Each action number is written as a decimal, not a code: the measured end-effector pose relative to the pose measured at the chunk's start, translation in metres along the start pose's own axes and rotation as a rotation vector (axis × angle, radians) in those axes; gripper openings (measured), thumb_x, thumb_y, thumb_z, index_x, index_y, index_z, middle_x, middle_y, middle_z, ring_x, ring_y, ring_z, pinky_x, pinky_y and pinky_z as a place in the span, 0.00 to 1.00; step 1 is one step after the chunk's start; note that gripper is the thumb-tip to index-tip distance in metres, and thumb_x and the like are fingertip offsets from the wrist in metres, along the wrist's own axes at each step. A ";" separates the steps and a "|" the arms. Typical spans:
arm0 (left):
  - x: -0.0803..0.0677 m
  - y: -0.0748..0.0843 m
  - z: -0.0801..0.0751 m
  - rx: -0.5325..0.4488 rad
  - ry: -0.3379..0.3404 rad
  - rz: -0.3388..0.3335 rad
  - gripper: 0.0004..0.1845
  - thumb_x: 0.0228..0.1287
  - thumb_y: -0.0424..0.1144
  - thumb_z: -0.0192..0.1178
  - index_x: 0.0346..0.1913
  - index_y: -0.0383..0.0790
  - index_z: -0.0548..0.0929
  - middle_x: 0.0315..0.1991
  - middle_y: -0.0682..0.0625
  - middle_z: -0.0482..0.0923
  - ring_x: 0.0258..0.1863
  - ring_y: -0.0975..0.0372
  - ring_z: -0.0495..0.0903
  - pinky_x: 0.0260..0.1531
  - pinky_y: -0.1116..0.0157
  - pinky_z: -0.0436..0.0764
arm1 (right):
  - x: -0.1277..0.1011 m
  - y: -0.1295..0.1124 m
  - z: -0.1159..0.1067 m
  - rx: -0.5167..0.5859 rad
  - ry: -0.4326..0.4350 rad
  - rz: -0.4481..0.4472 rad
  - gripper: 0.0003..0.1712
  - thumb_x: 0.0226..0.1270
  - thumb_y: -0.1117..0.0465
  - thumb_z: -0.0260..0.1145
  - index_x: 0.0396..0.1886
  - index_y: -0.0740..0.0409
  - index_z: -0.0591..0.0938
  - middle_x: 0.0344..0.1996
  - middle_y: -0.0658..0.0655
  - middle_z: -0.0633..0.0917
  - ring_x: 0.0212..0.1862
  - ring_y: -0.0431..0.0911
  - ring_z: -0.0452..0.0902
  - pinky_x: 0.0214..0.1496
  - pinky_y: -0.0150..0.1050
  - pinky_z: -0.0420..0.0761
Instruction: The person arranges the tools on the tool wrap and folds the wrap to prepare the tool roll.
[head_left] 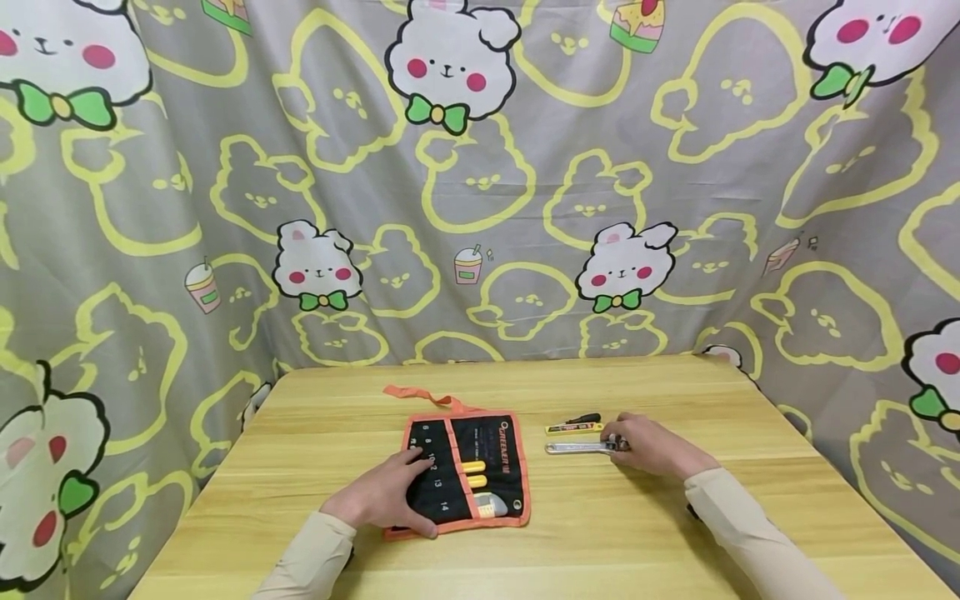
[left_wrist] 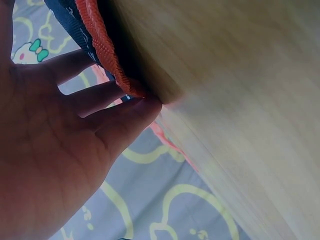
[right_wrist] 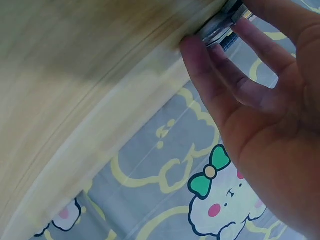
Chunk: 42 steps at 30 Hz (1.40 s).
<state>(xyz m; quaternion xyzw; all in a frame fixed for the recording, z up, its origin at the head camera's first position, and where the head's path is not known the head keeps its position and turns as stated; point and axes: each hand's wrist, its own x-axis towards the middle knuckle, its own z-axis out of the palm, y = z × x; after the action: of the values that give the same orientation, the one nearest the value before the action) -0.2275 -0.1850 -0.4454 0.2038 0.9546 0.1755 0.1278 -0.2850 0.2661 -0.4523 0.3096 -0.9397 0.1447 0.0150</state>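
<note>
**Inspector A:** The tool roll (head_left: 465, 471) lies unrolled and flat at the middle of the desk (head_left: 600, 550), its orange tie strap trailing toward the far side. The left hand (head_left: 386, 496) rests on its left half, fingers fairly straight and spread, gripping nothing. That placement reads as a hold-down: the palm pins the fabric so that the pockets stay open and the roll does not slide.

**Inspector B:** Agreed. The left wrist view shows a fingertip at the orange hem, pressing rather than pinching. And the right side?

**Inspector A:** The right hand (head_left: 651, 446) sits at one end of a silver wrench (head_left: 581, 448), which lies flat on the desk just right of the roll. The fingers (right_wrist: 220, 75) curl over the metal end and appear to pinch it against the wood. The grip at the tip suits lifting a thin flat tool off a surface.

**Inspector B:** Other items?

**Inspector A:** A yellow and black tool (head_left: 573, 427) lies just beyond the wrench, untouched. Two yellow handles (head_left: 474, 473) sit in the roll's pockets.
</note>
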 end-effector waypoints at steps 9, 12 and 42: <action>-0.001 0.000 -0.001 0.004 0.004 0.017 0.57 0.44 0.66 0.79 0.74 0.38 0.71 0.77 0.35 0.60 0.75 0.40 0.62 0.68 0.41 0.69 | 0.003 -0.002 -0.001 0.007 -0.039 0.025 0.16 0.57 0.60 0.75 0.46 0.60 0.89 0.34 0.51 0.80 0.33 0.39 0.71 0.37 0.38 0.76; -0.001 0.000 0.000 0.004 0.003 0.016 0.57 0.44 0.66 0.79 0.74 0.38 0.71 0.77 0.35 0.60 0.75 0.40 0.62 0.68 0.41 0.69 | 0.003 -0.003 -0.002 0.001 -0.033 0.013 0.15 0.57 0.61 0.76 0.45 0.60 0.90 0.34 0.52 0.83 0.35 0.42 0.76 0.40 0.42 0.80; 0.001 -0.001 0.002 0.016 0.019 0.019 0.57 0.43 0.68 0.78 0.74 0.40 0.71 0.76 0.36 0.62 0.73 0.41 0.64 0.66 0.41 0.71 | 0.032 -0.037 -0.006 0.026 0.056 -0.038 0.17 0.61 0.62 0.73 0.50 0.61 0.90 0.30 0.52 0.79 0.29 0.38 0.66 0.30 0.32 0.69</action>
<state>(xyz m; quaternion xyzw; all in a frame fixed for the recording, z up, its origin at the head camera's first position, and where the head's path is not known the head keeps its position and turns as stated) -0.2285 -0.1850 -0.4478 0.2123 0.9552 0.1711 0.1152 -0.2896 0.2208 -0.4335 0.3232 -0.9309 0.1654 0.0401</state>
